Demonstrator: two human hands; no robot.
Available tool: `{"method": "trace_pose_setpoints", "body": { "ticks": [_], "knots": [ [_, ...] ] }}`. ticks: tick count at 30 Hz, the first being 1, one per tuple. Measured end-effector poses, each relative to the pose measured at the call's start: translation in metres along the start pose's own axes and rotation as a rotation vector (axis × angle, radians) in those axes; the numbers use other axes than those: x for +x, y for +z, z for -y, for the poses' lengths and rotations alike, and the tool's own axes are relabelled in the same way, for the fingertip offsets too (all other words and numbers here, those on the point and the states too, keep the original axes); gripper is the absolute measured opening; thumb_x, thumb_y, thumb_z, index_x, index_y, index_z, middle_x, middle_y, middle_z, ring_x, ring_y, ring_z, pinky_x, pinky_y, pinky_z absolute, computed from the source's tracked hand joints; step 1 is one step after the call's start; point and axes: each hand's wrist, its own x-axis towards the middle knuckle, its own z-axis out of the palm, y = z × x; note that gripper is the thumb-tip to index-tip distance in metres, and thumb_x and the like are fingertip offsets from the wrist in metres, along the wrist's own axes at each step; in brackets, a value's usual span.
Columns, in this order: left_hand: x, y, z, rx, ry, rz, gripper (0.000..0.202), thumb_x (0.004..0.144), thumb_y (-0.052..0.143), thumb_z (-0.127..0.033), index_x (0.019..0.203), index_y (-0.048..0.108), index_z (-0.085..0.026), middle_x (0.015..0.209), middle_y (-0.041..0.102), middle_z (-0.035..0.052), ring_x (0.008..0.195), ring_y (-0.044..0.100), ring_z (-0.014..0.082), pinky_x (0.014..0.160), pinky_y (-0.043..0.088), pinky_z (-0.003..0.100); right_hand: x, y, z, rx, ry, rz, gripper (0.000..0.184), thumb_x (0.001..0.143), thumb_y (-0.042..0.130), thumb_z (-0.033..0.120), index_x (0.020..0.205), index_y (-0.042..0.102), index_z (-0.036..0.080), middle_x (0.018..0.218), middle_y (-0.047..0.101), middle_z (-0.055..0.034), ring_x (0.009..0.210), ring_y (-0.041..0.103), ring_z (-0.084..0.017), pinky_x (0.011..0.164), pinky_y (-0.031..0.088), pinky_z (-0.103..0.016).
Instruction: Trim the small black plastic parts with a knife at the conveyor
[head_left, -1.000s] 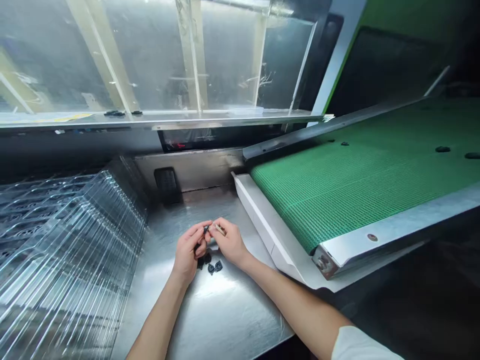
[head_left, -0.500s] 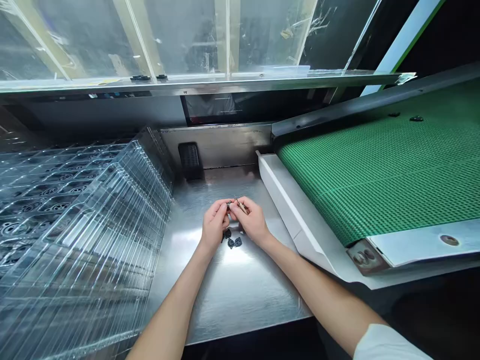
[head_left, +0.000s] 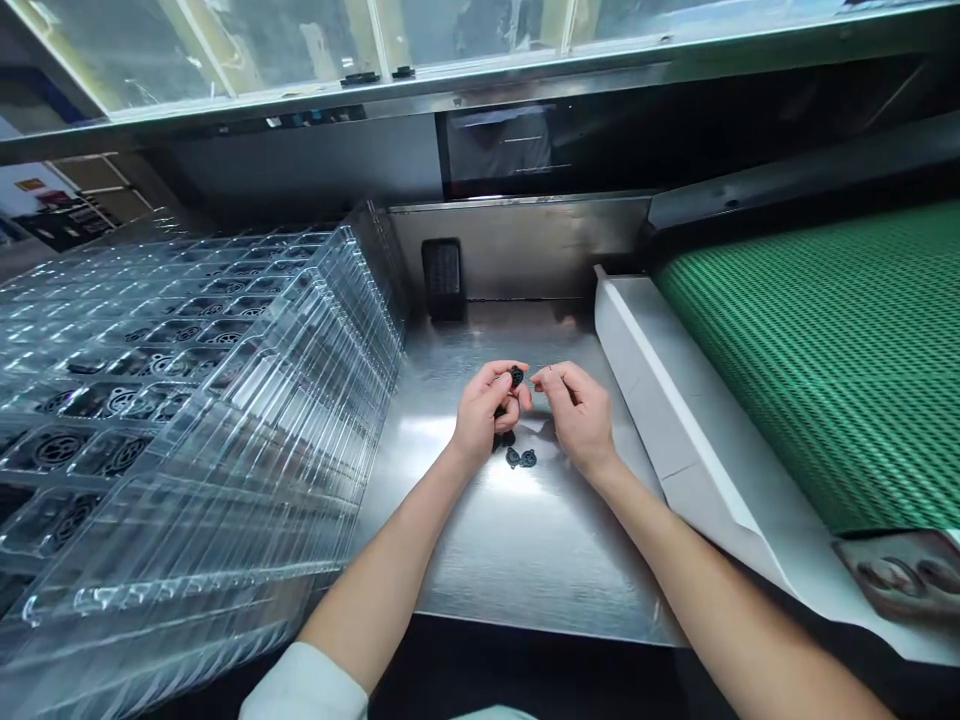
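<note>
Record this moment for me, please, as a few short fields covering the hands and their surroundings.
Left hand: pinches a small black part
Right hand: beside it, fingers curled; anything held is too small to tell
Metal surface: loose black parts below the hands
Left side: stacked clear trays, round black pieces on top
Right side: green belt

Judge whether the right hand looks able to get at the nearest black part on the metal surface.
Probably yes: the black part lies uncovered on the metal surface, close to the right hand, with nothing visible between.
</note>
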Motion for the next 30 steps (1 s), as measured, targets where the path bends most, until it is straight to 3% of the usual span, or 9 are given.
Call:
{"method": "trace_pose_setpoints", "body": {
  "ticks": [3,8,30],
  "knots": [
    [-0.0017,0.0017,-0.0036,-0.027,-0.007,-0.039,0.041,0.089,0.069,-0.047,0.113,0.059,-0.016,0.067,0.058,-0.0030,0.041,0.030,0.0035,0.042,0.016,0.019,-0.0019,-0.0015,0.0011,-0.102,-0.118,0.072,0.042,0.109,0.042,0.046,0.083,0.064,0.022,0.085,0.065,-0.0044,0.082,0.061,-0.019,0.075,0.044,-0.032],
    [-0.0029,0.0045,-0.0040,-0.072,-0.004,-0.048,0.039,0.088,0.070,-0.044,0.113,0.058,-0.016,0.061,0.052,-0.0059,0.041,0.029,0.0041,0.043,0.015,0.019,-0.0049,0.0012,0.0017,-0.244,-0.128,0.073,0.035,0.107,0.052,0.041,0.081,0.064,0.021,0.082,0.061,-0.0013,0.070,0.055,-0.014,0.065,0.037,-0.030],
    [-0.0034,0.0035,-0.0070,-0.113,0.008,-0.060,0.035,0.090,0.070,-0.043,0.110,0.060,-0.017,0.062,0.051,-0.0054,0.042,0.029,0.0038,0.044,0.016,0.019,-0.0059,0.0031,-0.0057,-0.259,-0.132,0.039,0.035,0.106,0.055,0.043,0.080,0.063,0.021,0.071,0.062,0.0017,0.061,0.052,-0.012,0.061,0.036,-0.028]
  ]
}}
